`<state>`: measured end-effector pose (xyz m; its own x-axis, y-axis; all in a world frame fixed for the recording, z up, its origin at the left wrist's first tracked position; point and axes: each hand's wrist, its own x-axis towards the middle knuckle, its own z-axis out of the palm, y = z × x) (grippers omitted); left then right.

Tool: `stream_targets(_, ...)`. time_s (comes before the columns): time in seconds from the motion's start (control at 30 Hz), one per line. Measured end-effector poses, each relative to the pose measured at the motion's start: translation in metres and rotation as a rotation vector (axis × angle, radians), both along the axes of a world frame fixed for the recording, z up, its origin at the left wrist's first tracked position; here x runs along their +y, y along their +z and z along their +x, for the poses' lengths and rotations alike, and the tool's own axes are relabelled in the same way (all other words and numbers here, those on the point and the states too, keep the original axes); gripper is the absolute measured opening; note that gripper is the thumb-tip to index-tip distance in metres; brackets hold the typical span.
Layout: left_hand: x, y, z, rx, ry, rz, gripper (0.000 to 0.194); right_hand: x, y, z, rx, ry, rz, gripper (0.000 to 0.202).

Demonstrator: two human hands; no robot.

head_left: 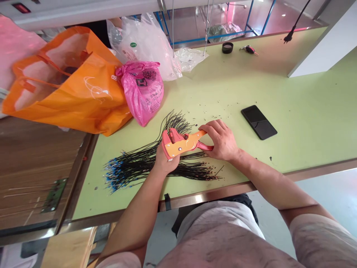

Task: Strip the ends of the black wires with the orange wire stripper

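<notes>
An orange and red wire stripper [184, 144] is held over the green table, its red jaws pointing left. My right hand [221, 140] is wrapped round its handles. Behind and below the jaws is my left hand [166, 160]; the tool covers its fingers, so what they hold is hidden. Black wires [147, 162] lie in a bundle around my left hand, with blue and silver ends [115, 173] at the left and copper-coloured ends at the right. More thin black wires [177, 123] fan out just beyond the tool.
An orange bag [95, 85], a pink plastic bag [143, 91] and clear plastic bags [152, 41] stand at the back left. A black phone [259, 122] lies right of my right hand. Farther back are a black ring [227, 47], keys [249, 49] and a white panel [323, 44].
</notes>
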<state>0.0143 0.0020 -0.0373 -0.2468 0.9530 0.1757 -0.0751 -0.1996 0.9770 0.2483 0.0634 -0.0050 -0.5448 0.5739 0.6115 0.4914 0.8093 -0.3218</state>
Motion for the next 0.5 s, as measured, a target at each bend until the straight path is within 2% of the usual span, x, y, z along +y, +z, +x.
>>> stream_targets(0.2, 0.0, 0.009, 0.004, -0.061, -0.018, -0.087, 0.009, 0.0, 0.002, 0.0, -0.015, -0.006, 0.019, 0.042)
stream_targets(0.27, 0.001, 0.01, 0.003, -0.039, -0.018, -0.103, 0.017, 0.0, 0.002, 0.0, -0.009, -0.011, 0.048, 0.041)
stream_targets(0.37, 0.0, 0.012, -0.002, 0.112, 0.021, -0.048, 0.02, 0.001, 0.001, 0.0, -0.014, -0.027, 0.057, 0.043)
stream_targets(0.5, -0.002, 0.007, -0.01, 0.387, 0.07, 0.123, 0.023, 0.001, 0.0, -0.001, -0.056, -0.028, 0.01, 0.046)
